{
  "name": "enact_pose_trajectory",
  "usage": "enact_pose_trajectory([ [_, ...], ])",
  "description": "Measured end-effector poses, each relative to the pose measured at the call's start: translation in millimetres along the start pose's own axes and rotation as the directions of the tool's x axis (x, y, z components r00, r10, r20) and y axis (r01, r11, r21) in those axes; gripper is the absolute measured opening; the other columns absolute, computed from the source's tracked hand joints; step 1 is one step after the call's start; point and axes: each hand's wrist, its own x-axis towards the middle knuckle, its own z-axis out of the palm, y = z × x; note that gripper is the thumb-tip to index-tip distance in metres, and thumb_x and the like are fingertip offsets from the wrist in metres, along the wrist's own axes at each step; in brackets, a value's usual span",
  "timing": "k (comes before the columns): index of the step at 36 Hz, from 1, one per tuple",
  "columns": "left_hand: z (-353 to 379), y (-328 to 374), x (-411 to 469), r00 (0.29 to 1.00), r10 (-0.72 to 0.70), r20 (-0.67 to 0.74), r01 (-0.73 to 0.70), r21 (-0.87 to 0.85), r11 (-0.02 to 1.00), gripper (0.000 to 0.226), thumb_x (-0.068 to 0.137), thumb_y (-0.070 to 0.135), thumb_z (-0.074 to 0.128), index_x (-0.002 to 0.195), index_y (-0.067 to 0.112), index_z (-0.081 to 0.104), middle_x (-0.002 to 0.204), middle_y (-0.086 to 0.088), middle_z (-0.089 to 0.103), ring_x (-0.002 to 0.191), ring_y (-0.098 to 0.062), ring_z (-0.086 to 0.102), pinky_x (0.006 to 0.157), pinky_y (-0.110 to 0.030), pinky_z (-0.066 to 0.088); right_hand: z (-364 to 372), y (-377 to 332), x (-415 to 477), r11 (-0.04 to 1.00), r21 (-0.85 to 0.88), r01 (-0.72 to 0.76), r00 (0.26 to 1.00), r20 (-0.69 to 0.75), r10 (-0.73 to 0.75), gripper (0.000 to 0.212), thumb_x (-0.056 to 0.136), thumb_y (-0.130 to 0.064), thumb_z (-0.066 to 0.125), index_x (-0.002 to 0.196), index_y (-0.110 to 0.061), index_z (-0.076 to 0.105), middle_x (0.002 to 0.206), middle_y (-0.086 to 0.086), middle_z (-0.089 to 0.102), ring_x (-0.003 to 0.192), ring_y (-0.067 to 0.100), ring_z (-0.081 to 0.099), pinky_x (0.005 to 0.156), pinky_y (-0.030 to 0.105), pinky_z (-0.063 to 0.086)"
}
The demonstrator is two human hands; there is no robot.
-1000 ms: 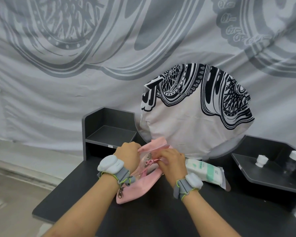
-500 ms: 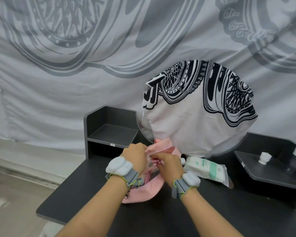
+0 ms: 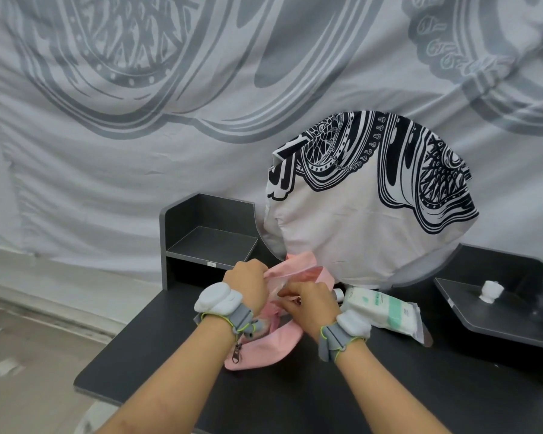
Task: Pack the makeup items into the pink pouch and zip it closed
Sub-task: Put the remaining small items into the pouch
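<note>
Pink pouch [image 3: 264,347] on dark desk [image 3: 170,355], between both hands. Left hand [image 3: 246,285] grips its raised rim, fingers curled; right hand [image 3: 311,305] pinches the edge of its mouth. Wipes pack [image 3: 381,308] lies just right of it.

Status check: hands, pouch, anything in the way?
Left hand grips pink pouch rim. Right hand pinches at its opening. Pouch mouth open, not zipped. Wipes pack lies beside it, outside.

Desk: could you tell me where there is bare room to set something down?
Free: the desk strip this side of the pink pouch, and the left shelf. Crowded: around the pouch, with the left hand, right hand and white pack; the right shelf holds bottles.
</note>
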Motion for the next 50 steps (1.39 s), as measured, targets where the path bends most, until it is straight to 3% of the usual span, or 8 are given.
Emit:
enact_pose_trajectory([
  [7,0.0,-5.6,2.6,1.000,-0.011,0.010,0.011,-0.015,1.000,0.031,0.086,0.010,0.045,0.101,0.023,0.069,0.102,-0.008,0.070,0.096,-0.034,0.064,0.067,-0.030,0.040,-2.5,5.3,-0.9,0.995,0.100,-0.027,1.000,-0.009,0.028,0.017,0.084,-0.020,0.064,0.097,-0.024,0.073,0.101,-0.007,0.073,0.090,0.010,0.063,0.081,0.015,0.043],
  [11,1.1,-6.1,0.8,0.999,-0.011,-0.051,0.011,0.006,1.000,0.029,0.089,0.015,0.044,0.103,0.028,0.067,0.102,-0.009,0.067,0.092,-0.036,0.065,0.062,-0.031,0.042,1.3,8.9,0.6,0.994,0.077,0.081,0.986,-0.152,-0.069,0.012,0.080,-0.025,0.067,0.088,-0.030,0.075,0.100,-0.011,0.071,0.095,0.014,0.059,0.087,0.036,0.047],
  [17,0.9,5.3,-7.7,0.992,-0.021,-0.122,0.037,0.126,0.991,0.031,0.093,0.018,0.042,0.109,0.033,0.063,0.106,-0.005,0.062,0.098,-0.033,0.064,0.065,-0.031,0.041,2.7,3.8,-2.3,0.999,0.001,0.038,0.997,-0.065,-0.038,0.038,0.096,-0.022,0.043,0.127,-0.044,0.052,0.132,-0.017,0.049,0.122,0.013,0.037,0.094,0.035,0.028],
  [24,-3.1,1.4,-6.2,0.994,-0.028,-0.107,0.053,0.245,0.968,0.033,0.090,0.010,0.043,0.112,0.028,0.059,0.105,-0.005,0.062,0.095,-0.030,0.064,0.066,-0.032,0.040,-16.8,46.7,-0.4,0.977,0.212,-0.036,0.920,-0.375,0.115,0.043,0.078,0.001,0.043,0.096,-0.024,0.072,0.102,0.001,0.072,0.101,0.028,0.063,0.093,0.042,0.047],
  [30,-6.7,1.0,0.8,0.996,-0.056,-0.074,0.075,0.276,0.958,0.036,0.091,0.007,0.042,0.116,0.025,0.060,0.110,-0.006,0.063,0.101,-0.031,0.063,0.068,-0.034,0.041,-17.1,81.2,-0.4,0.980,0.086,-0.178,0.974,-0.128,0.188,0.038,0.087,-0.002,0.046,0.109,-0.024,0.067,0.105,-0.002,0.073,0.106,0.024,0.063,0.095,0.034,0.046],
  [36,-6.1,3.6,-0.1,0.998,-0.059,-0.018,0.061,0.282,0.957,0.033,0.086,0.006,0.045,0.111,0.022,0.059,0.111,-0.007,0.061,0.102,-0.032,0.062,0.072,-0.034,0.041,18.4,81.1,5.3,0.928,-0.366,0.062,0.965,0.259,0.037,0.046,0.089,-0.009,0.043,0.126,-0.033,0.056,0.131,-0.003,0.060,0.122,0.024,0.052,0.101,0.035,0.038],
  [41,-2.0,4.7,1.3,0.996,-0.086,-0.018,0.088,0.260,0.962,0.033,0.087,0.007,0.045,0.111,0.024,0.060,0.110,-0.006,0.061,0.101,-0.031,0.063,0.072,-0.034,0.045,41.4,88.2,13.4,0.742,-0.602,0.294,0.934,0.346,-0.089,0.035,0.068,-0.028,0.042,0.082,-0.037,0.073,0.069,-0.015,0.069,0.057,0.010,0.066,0.052,0.019,0.048],
  [50,0.2,5.9,0.6,0.996,-0.090,-0.003,0.088,0.248,0.965,0.028,0.088,0.010,0.051,0.114,0.020,0.059,0.111,-0.008,0.058,0.102,-0.032,0.062,0.075,-0.036,0.049,42.2,71.8,5.8,0.628,-0.594,0.503,0.864,0.337,-0.374,0.016,0.071,-0.025,0.046,0.071,-0.025,0.062,0.062,-0.008,0.059,0.048,0.012,0.057,0.039,0.019,0.038],
])
